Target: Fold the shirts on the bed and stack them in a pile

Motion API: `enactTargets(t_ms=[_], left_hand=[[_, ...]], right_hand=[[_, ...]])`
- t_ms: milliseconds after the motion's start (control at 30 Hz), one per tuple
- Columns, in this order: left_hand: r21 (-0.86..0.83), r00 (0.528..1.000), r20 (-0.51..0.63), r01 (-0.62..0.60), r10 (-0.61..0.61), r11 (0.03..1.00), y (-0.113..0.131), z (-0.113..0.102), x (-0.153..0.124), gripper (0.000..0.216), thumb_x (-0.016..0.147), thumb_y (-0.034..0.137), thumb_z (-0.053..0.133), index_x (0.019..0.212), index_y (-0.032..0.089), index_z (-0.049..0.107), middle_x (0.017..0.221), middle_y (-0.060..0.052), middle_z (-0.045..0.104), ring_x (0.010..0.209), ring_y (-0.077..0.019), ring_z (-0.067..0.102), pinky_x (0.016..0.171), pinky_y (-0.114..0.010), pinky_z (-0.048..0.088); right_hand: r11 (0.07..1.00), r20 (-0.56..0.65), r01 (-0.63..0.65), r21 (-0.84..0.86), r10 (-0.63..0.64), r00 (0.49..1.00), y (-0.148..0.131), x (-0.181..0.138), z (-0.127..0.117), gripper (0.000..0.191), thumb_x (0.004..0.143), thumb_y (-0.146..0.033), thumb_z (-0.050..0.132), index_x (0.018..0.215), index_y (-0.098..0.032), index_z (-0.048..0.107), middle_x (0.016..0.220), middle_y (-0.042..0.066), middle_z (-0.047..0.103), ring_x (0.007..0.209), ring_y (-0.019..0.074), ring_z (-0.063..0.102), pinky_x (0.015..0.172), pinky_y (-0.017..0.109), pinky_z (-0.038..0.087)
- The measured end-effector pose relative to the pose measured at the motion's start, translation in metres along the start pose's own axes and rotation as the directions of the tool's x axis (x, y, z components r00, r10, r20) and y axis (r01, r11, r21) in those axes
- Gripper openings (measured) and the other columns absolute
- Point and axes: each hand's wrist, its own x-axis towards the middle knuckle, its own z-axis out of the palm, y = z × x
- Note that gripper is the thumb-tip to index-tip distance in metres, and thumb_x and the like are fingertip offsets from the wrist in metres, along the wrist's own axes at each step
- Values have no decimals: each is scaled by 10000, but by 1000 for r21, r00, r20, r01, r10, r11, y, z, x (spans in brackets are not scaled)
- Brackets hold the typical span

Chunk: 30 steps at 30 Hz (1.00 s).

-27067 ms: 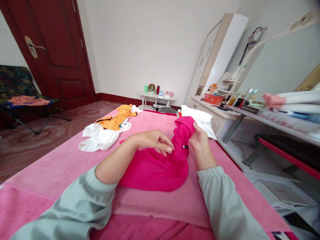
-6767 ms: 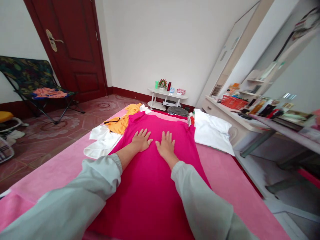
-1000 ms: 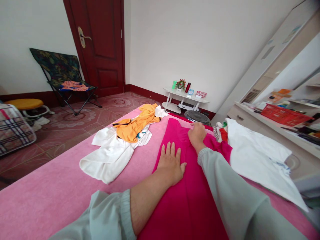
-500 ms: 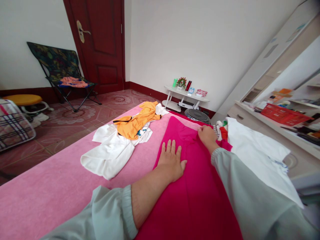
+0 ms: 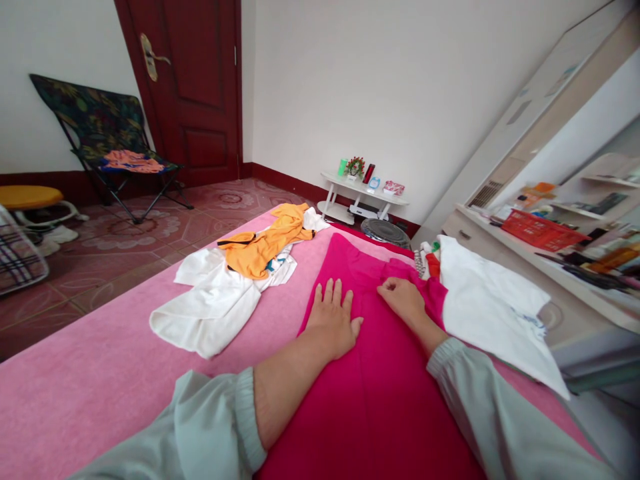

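A magenta garment (image 5: 373, 393) lies spread lengthwise on the pink bed cover (image 5: 100, 360). Flat on its upper left part rests my left hand (image 5: 333, 325), palm down with the fingers stretched out. My right hand (image 5: 404, 300) is closed at the garment's upper right side, its fingertips pinched on the magenta cloth. Folds bunch up just beyond that hand, and a loose part of the cloth reaches right toward a white T-shirt (image 5: 487, 303). What exactly lies between the right fingertips is partly hidden.
Left of the garment lie an orange top (image 5: 263, 248) and white clothing (image 5: 210, 313). Beyond the bed stands a small white shelf table (image 5: 367, 187). A dresser with a red basket (image 5: 543, 230) is at the right, a folding chair (image 5: 100, 133) at the far left.
My right hand has moved back toward me along the garment's right side, and the cloth beyond it is more bunched. My left hand stays flat. The view has turned slightly right.
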Motion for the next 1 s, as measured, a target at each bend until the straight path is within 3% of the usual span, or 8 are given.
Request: enactTargets(t_ms=[167,300,433,600,700,833,933,1000], left_hand=[[-7,1000,1,4,-4,1000,0,0,0,640,906,522,285,1437,173,361,1534,-136,226,1422,-320,136,1143,-527,88],[-14,1000,-29,-13,13,1000,-1,4,0,608,907,527,288,1429,229,377,1535,-112,238,1422,-314,143,1139,-531,79],[-23,999,-34,-28,27,999,-3,4,1,572,906,533,294,1412,289,398,1534,-91,248,1421,-313,147,1134,-535,82],[-24,999,-36,-26,25,999,-4,5,0,569,906,533,302,1408,288,407,1532,-91,253,1418,-329,150,1128,-545,84],[-23,999,-38,-21,20,1000,-3,5,-1,566,907,526,306,1409,284,406,1533,-89,252,1417,-326,153,1127,-540,93],[-29,999,-29,-24,23,999,-4,3,-1,563,908,524,300,1404,282,413,1529,-91,261,1418,-317,158,1127,-530,112],[-38,999,-39,-28,27,999,-5,4,0,562,905,526,308,1401,287,418,1528,-86,267,1418,-313,159,1128,-526,114],[-43,999,-48,-24,22,999,-5,5,0,564,902,529,315,1400,285,420,1529,-86,265,1418,-316,159,1127,-531,109]], right_hand=[[941,-167,299,-157,-324,931,-7,-23,-2,400,795,-240,526,1186,-174,576,1299,123,543,1205,271,483,960,383,411],[868,62,486,-100,-482,874,0,-36,8,472,925,-318,379,1367,-161,430,1440,105,417,1327,233,368,1071,400,325],[917,116,377,-127,-364,924,22,-37,-12,373,912,-321,431,1217,-157,572,1280,103,570,1181,216,517,1017,331,385],[936,-262,-4,-351,-95,960,57,-28,-59,414,852,-359,525,1198,-134,560,1159,175,573,1093,293,537,853,381,466],[921,-256,-163,-354,72,964,72,-19,-69,433,789,-442,591,1072,-116,627,1079,202,585,1032,335,564,771,405,481],[949,-175,-302,89,313,933,80,-7,-68,109,689,-288,642,683,-179,627,717,62,625,803,255,631,657,313,479],[618,-124,-310,723,558,821,81,-9,-68,144,693,-228,570,581,-211,482,490,-24,509,541,169,572,484,244,436],[411,-42,-279,868,621,783,82,-17,-68,181,717,-208,500,572,-231,393,437,-48,452,414,135,492,406,230,403]])
